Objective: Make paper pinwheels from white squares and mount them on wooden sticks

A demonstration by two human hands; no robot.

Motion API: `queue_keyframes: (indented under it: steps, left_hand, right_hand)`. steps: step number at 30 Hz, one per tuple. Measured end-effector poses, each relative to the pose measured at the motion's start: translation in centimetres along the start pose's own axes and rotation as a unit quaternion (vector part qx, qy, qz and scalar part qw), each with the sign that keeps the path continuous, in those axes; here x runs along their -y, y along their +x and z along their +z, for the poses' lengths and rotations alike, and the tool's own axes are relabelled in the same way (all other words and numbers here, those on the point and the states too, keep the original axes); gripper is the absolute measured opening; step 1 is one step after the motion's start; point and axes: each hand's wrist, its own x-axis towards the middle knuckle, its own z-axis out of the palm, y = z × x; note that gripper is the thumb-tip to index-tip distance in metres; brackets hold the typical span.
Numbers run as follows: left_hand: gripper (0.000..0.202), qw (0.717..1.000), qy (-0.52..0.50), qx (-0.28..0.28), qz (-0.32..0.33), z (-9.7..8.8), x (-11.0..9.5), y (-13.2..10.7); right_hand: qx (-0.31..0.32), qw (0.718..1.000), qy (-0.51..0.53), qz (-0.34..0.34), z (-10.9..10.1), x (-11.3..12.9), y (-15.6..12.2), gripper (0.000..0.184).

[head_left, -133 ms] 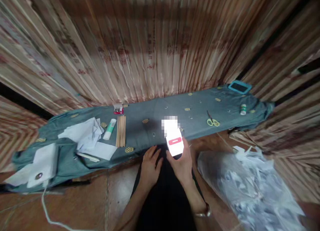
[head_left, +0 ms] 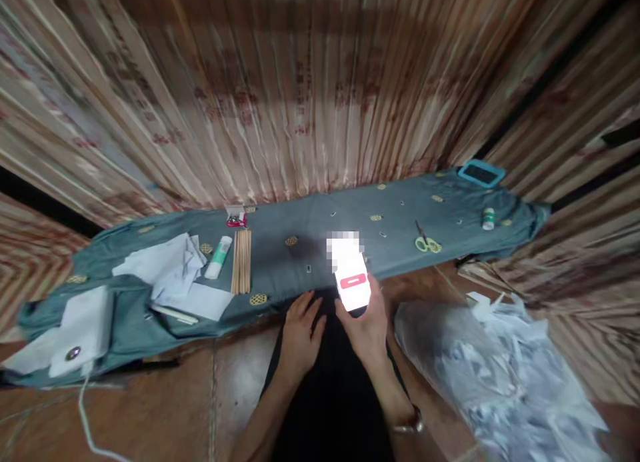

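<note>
The right hand (head_left: 367,325) held a smartphone with a bright white screen and a red button-like bar (head_left: 353,290); the thumb was at one long side and the fingers at the other, so the grip was closed around its lower part. The phone was in front of the body, over the near edge of a long table covered with grey-blue cloth with yellow pineapple prints (head_left: 330,225). Its upper end was hidden by a blur.

The left hand (head_left: 301,329) was palm down with the fingers loosely spread, and it had hold of nothing. It was over the black clothing of the lap (head_left: 330,395), its fingertips near the table edge; whether they touched the cloth, I could not tell.

To the left on the cloth lay a bundle of thin wooden sticks (head_left: 242,262), and just beside it a white and green tube (head_left: 219,257). Behind the sticks stood a small open red box (head_left: 237,218). Farther left were crumpled white papers (head_left: 167,265) and a white box-shaped device with a cable (head_left: 83,329). To the right lay scissors with yellow-green handles (head_left: 425,237).
</note>
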Motion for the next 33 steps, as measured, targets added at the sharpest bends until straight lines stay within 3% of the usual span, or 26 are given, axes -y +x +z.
queue_keyframes:
  steps: [5, 12, 17, 27, 33]
  left_hand:
    - [0.035, 1.0, -0.016, -0.005, -0.003, -0.1, -0.1, 0.1]
    - [0.033, 0.999, -0.028, -0.022, 0.008, 0.2, 0.5, 0.2]
    - [0.034, 0.999, -0.032, -0.025, 0.02, 0.2, 0.6, 0.2]
    - [0.035, 0.999, -0.023, -0.021, 0.021, 0.3, 1.0, 0.0]
    - [0.035, 0.999, -0.018, -0.029, 0.03, 0.3, 1.0, 0.0]
  right_hand:
    - [0.0, 1.0, 0.005, 0.012, -0.2, -0.1, 0.3, 0.079]
    - [0.009, 0.995, 0.036, 0.09, -1.4, 0.5, 1.0, 0.078]
    - [-0.001, 0.992, 0.04, 0.117, -2.8, -0.9, 2.9, 0.084]
    - [-0.036, 0.997, -0.046, 0.043, -4.6, -4.7, 6.3, 0.085]
    - [-0.046, 0.996, -0.078, -0.014, -5.2, -8.4, 9.1, 0.086]
